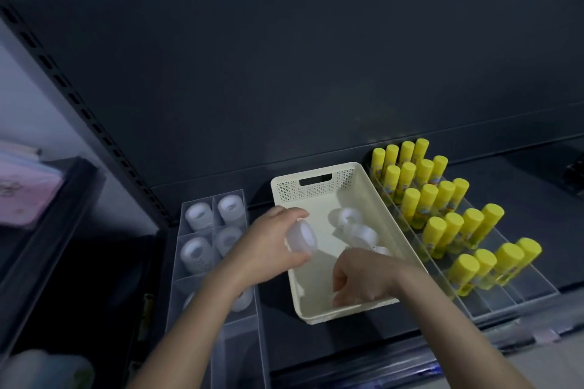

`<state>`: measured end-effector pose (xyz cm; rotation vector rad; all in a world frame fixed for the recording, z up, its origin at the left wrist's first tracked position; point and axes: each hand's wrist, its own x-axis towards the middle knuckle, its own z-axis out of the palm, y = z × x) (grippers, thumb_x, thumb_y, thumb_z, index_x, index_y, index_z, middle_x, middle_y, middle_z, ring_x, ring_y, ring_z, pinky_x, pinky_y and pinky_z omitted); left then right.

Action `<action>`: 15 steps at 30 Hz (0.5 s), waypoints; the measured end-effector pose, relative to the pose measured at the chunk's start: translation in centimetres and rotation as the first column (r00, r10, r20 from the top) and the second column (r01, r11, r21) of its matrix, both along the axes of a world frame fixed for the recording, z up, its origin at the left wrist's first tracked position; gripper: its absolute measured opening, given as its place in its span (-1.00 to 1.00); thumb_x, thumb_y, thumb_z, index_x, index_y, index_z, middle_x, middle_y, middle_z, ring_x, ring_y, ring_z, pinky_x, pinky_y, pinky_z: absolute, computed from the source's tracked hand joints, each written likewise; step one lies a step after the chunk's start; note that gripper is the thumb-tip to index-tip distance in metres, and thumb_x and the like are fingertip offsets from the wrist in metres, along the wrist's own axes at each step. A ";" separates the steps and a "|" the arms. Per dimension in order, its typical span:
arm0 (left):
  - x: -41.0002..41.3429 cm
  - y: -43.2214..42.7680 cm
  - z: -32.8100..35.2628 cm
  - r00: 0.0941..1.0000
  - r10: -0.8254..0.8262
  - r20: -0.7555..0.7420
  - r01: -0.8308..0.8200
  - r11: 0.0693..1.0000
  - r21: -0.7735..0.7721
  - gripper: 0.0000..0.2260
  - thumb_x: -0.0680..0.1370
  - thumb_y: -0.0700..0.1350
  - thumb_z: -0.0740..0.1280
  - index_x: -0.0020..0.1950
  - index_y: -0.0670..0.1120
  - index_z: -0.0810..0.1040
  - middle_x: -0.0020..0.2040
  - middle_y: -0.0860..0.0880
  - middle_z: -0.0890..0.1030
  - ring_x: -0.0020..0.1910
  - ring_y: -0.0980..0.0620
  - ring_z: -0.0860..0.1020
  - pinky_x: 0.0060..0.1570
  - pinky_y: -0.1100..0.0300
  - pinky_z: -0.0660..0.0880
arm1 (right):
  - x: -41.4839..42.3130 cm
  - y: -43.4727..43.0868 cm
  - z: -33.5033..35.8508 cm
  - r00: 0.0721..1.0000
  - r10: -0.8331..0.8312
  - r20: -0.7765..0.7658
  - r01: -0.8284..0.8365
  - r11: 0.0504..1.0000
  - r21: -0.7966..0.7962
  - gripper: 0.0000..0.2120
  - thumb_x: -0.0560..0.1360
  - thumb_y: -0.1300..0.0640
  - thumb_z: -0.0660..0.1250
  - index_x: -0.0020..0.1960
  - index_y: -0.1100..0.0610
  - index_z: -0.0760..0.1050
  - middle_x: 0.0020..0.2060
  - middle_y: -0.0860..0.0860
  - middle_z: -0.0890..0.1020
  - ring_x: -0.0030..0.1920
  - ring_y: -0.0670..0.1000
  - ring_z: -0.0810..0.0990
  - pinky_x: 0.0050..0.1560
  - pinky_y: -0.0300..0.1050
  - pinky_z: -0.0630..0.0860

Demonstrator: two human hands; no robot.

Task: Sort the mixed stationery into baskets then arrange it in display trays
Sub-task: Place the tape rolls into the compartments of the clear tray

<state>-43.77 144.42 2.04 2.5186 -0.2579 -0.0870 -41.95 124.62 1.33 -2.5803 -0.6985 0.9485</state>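
A cream plastic basket (319, 189) stands on a dark shelf and holds a few clear tape rolls (363, 234). My left hand (268, 246) grips one tape roll (301, 235) above the basket's left rim. Inside the basket at its near end, my right hand (357, 278) has its fingers curled down; something white shows under the fingertips, but I cannot tell whether it is held. Left of the basket, a clear divided tray (215, 199) has tape rolls standing in its far compartments. To the right, a clear stepped tray (505, 303) carries several yellow-capped glue sticks (439, 196) in rows.
A dark back panel rises behind the shelf, and a slotted upright (79, 104) runs diagonally on the left. Pink and pale items (25, 193) lie on a neighbouring shelf at far left. The near compartments of the divided tray hold nothing visible.
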 end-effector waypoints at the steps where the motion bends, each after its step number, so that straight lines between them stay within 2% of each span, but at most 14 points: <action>1: -0.4 0.6 0.0 0.999 0.042 0.022 -0.041 0.998 -0.038 -0.47 0.38 0.06 0.43 0.33 0.15 0.40 0.16 0.21 0.42 0.09 0.27 0.41 0.00 0.45 0.34 | 0.1 0.2 0.0 1.000 0.012 0.008 -0.012 1.000 -0.005 -0.82 0.38 0.06 0.39 -0.22 0.19 0.57 -0.33 -0.03 0.52 -0.30 -0.09 0.47 -0.37 -0.27 0.37; 3: -1.4 1.7 0.0 0.991 0.121 0.055 -0.116 0.989 -0.096 -0.50 0.38 0.05 0.45 0.29 0.17 0.42 0.14 0.23 0.45 0.10 0.28 0.43 0.03 0.42 0.36 | 0.3 0.8 -0.2 0.999 -0.020 0.032 0.020 1.000 0.018 -0.88 0.41 0.05 0.39 -0.20 0.10 0.53 -0.31 -0.06 0.52 -0.25 -0.08 0.48 -0.40 -0.35 0.34; 5: -2.3 2.8 0.1 0.978 0.192 0.077 -0.180 0.974 -0.137 -0.55 0.38 0.03 0.46 0.23 0.19 0.44 0.09 0.26 0.50 0.08 0.30 0.46 0.02 0.41 0.39 | 0.5 1.5 -0.3 0.988 -0.140 0.071 0.132 0.984 0.117 -0.88 0.44 0.02 0.39 -0.11 0.06 0.51 -0.24 -0.07 0.54 -0.19 -0.07 0.50 -0.30 -0.29 0.37; 8: -3.9 4.4 0.3 0.957 0.285 0.058 -0.272 0.948 -0.168 -0.63 0.39 0.01 0.45 0.12 0.24 0.43 0.00 0.31 0.54 0.01 0.38 0.48 -0.13 0.51 0.39 | 0.8 2.9 -0.1 0.927 -0.360 0.108 0.292 0.872 0.393 -0.82 0.41 -0.01 0.41 -0.09 0.04 0.49 -0.25 -0.10 0.55 -0.28 -0.12 0.51 -0.31 -0.23 0.39; 10: -5.0 5.6 0.4 0.944 0.326 0.048 -0.313 0.934 -0.174 -0.65 0.38 0.01 0.45 0.06 0.28 0.42 -0.04 0.31 0.55 -0.02 0.39 0.49 -0.15 0.50 0.41 | 0.7 4.2 0.6 0.915 -0.397 0.065 0.301 0.782 0.546 -0.74 0.37 0.00 0.44 0.00 0.00 0.46 -0.15 -0.13 0.56 -0.16 -0.10 0.57 -0.21 -0.20 0.47; 12: -6.0 6.8 0.5 0.935 0.351 0.055 -0.338 0.927 -0.164 -0.64 0.36 0.01 0.47 0.02 0.30 0.40 -0.05 0.33 0.54 -0.04 0.38 0.50 -0.12 0.44 0.43 | 0.2 5.9 1.4 0.937 -0.341 0.073 0.229 0.758 0.610 -0.60 0.35 0.03 0.44 0.15 -0.04 0.42 -0.05 -0.17 0.53 -0.05 -0.09 0.57 -0.11 -0.23 0.48; 13: -6.5 7.5 0.5 0.931 0.361 0.059 -0.348 0.924 -0.161 -0.64 0.35 0.00 0.47 0.01 0.29 0.42 -0.04 0.31 0.54 -0.04 0.36 0.50 -0.08 0.41 0.44 | -0.2 6.8 1.7 0.949 -0.284 0.139 0.143 0.778 0.612 -0.57 0.35 0.06 0.43 0.18 -0.03 0.43 -0.03 -0.14 0.53 -0.01 -0.08 0.55 -0.07 -0.26 0.45; 15: -7.5 9.0 0.3 0.924 0.378 0.064 -0.364 0.916 -0.167 -0.67 0.33 0.00 0.48 0.00 0.23 0.46 -0.02 0.25 0.51 -0.02 0.32 0.50 -0.03 0.34 0.45 | -1.0 8.9 1.8 0.941 -0.133 0.310 -0.071 0.820 0.567 -0.70 0.35 0.13 0.41 0.06 0.10 0.50 -0.08 -0.03 0.54 0.02 -0.02 0.49 -0.06 -0.27 0.40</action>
